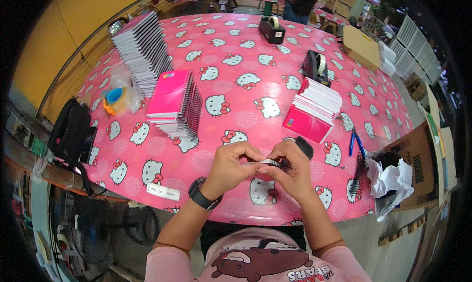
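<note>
Near the front edge of the table, my left hand (235, 165) and my right hand (291, 168) pinch a small spiral notebook (271, 162) between thumbs and fingers. It is seen nearly edge-on, with white page edges and a dark coil by the right fingers; its covers are mostly hidden. Just beyond my right hand lies a black object (305, 147), partly covered. To the left stands a stack of pink spiral notebooks (169, 92). Farther right is a pile of pink covers and white page blocks (312, 109). Blue-handled pliers (356, 143) lie to the right.
A tall notebook stack (142, 46) rises at the back left, beside tape rolls (114, 96) in clear plastic. Two tape dispensers (272, 30) stand farther back. Black coils (358, 176) and crumpled paper (393, 181) lie at the right edge by a cardboard box (418, 159). Another person (299, 4) stands beyond.
</note>
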A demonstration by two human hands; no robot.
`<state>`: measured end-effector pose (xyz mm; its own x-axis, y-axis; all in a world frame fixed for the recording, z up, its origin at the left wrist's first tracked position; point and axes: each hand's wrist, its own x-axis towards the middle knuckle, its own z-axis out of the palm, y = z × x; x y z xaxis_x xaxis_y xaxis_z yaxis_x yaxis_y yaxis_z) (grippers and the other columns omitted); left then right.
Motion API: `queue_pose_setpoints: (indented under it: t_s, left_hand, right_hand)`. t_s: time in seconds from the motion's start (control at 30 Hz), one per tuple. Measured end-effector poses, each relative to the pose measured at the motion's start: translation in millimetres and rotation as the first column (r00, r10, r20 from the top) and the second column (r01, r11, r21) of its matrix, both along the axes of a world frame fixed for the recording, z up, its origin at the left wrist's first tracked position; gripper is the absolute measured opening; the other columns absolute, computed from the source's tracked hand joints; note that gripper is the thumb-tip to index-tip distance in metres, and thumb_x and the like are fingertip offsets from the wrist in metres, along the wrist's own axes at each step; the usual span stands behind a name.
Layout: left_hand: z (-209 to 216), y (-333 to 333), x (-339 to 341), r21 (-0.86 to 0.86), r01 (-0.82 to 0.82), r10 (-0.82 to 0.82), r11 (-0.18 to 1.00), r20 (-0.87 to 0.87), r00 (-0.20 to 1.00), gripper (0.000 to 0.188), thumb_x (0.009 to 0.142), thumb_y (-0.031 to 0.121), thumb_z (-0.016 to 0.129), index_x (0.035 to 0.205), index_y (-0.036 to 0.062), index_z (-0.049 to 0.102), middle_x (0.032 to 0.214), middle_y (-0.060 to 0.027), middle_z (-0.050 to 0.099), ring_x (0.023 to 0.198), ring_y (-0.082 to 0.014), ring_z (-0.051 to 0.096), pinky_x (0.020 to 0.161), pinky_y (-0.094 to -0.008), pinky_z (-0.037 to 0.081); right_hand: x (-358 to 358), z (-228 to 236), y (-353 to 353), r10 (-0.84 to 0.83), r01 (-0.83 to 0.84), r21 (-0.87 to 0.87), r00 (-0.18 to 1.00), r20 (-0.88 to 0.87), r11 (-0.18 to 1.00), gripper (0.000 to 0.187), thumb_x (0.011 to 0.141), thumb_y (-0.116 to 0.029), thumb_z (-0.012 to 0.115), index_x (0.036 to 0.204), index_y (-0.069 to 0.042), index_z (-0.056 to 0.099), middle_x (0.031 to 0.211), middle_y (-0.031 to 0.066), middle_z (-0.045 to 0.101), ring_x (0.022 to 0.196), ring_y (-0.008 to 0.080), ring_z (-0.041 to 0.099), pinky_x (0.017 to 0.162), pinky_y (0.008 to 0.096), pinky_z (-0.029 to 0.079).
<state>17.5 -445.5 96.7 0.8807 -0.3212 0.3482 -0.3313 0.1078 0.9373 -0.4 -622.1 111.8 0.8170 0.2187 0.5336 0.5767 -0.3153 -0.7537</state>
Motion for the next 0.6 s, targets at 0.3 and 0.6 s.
queue_pose_setpoints:
  t_s: [0.3,0.6]
  left_hand:
    - [13,25,-17,0.052,-0.087,0.088,0.995,-0.025,0.996,0.013,0.071,-0.004,0.071,0.079,0.0003,0.062,0.080,-0.0075,0.065,0.072,-0.0098,0.059,0.066,-0.0227,0.046]
    - [21,36,-14,-0.035,-0.156,0.154,0.987,-0.061,0.986,0.026,0.074,-0.002,0.068,0.097,0.0022,0.060,0.081,-0.0014,0.061,0.073,-0.0056,0.056,0.063,-0.0208,0.045]
  right_hand:
    - [2,15,19,0.132,-0.127,-0.098,0.990,0.050,0.987,0.020,0.073,-0.011,0.073,0.087,-0.002,0.060,0.079,0.0093,0.056,0.070,0.0207,0.055,0.060,0.0314,0.045]
    - [12,30,28,0.253,-0.227,-0.305,0.966,0.050,0.925,0.029,0.080,-0.013,0.065,0.104,-0.001,0.057,0.094,0.0154,0.056,0.088,0.0303,0.055,0.076,0.0370,0.045]
